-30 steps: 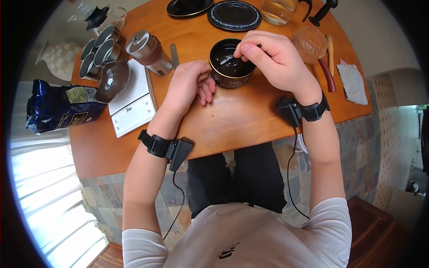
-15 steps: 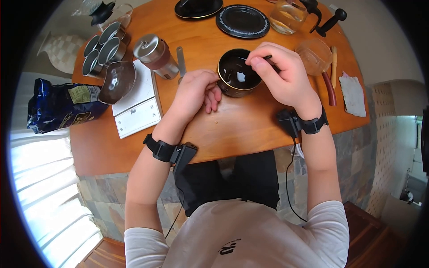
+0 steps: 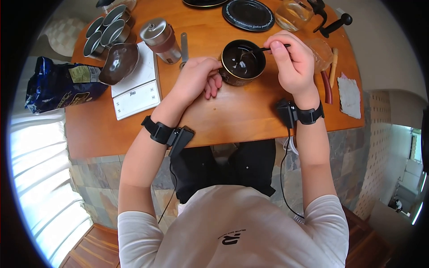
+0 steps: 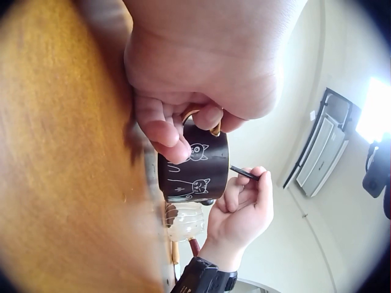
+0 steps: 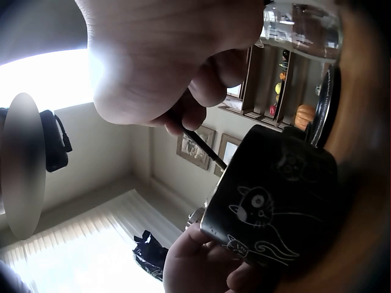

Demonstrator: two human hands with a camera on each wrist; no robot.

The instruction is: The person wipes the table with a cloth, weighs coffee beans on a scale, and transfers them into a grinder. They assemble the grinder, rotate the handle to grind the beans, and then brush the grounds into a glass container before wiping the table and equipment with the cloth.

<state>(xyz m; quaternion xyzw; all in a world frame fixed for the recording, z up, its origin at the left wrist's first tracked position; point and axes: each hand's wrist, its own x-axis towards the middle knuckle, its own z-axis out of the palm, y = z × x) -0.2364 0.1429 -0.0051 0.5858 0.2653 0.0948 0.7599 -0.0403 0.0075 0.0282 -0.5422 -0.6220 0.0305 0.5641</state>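
A black mug [image 3: 241, 82] with a gold rim and white cat drawings stands on the table, dark liquid inside. My left hand [image 3: 196, 80] is at its left side. In the left wrist view, the fingers of this hand curl around the mug's gold handle [image 4: 190, 113]. Between thumb and fingers, my right hand [image 3: 293, 62] pinches a thin black-handled spoon [image 3: 258, 50], above and right of the mug. The spoon slants down over the rim, its lower end inside the mug. From the right wrist, the spoon's shaft [image 5: 206, 148] shows between my fingertips and the rim.
Left are a white scale [image 3: 137, 101], brown dish [image 3: 119, 63], blue bag [image 3: 62, 87], metal cups [image 3: 114, 32] and grinder [image 3: 161, 42]. Behind lie a black plate [image 3: 248, 15] and glass pot [image 3: 292, 15]. Right are a glass vessel with a red handle [image 3: 327, 87], brush [image 3: 334, 67] and cloth [image 3: 349, 96].
My right hand has shifted right, off the mug's rim, and the spoon now lies flatter with more of it showing. The left hand stays at the handle. The head view has shifted slightly.
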